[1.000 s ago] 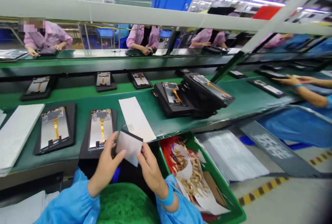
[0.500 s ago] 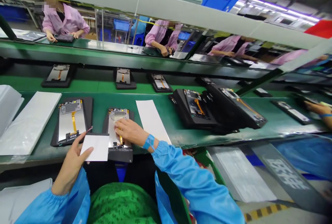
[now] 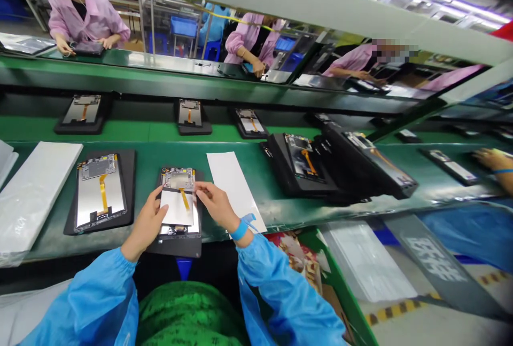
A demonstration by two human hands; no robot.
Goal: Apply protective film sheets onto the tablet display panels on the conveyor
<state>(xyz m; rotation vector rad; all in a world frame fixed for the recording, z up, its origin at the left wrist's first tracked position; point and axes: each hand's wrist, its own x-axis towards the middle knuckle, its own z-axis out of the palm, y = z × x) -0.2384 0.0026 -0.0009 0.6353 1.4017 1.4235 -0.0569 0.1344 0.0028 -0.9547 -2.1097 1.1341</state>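
Observation:
A flat white battery point(image 3: 173, 213) with a dark top strip lies over the lower part of an open tablet point(image 3: 179, 178), below its circuit board. The orange flex cable point(image 3: 185, 200) shows on top of the battery. My left hand point(image 3: 147, 218) grips the battery's left side between thumb and fingers, a thin red wire by the fingertips. At the tablet's right edge, beside the board, my right hand point(image 3: 215, 203) has its fingers closed; what they pinch is hidden. Beneath the tablet is a dark foam pad point(image 3: 188, 248).
Another open tablet point(image 3: 100, 191) lies on a pad to the left, near white sheets point(image 3: 44, 191). A white strip point(image 3: 234, 183) is right of my work. Stacked black pads with tablets point(image 3: 304, 164) stand farther right. More tablets line the green belt point(image 3: 148, 130). Co-workers sit opposite.
My left hand has brought the battery rightward onto the tablet. The flex cable now lies over it. My right hand has shifted from the cable to the tablet's right edge.

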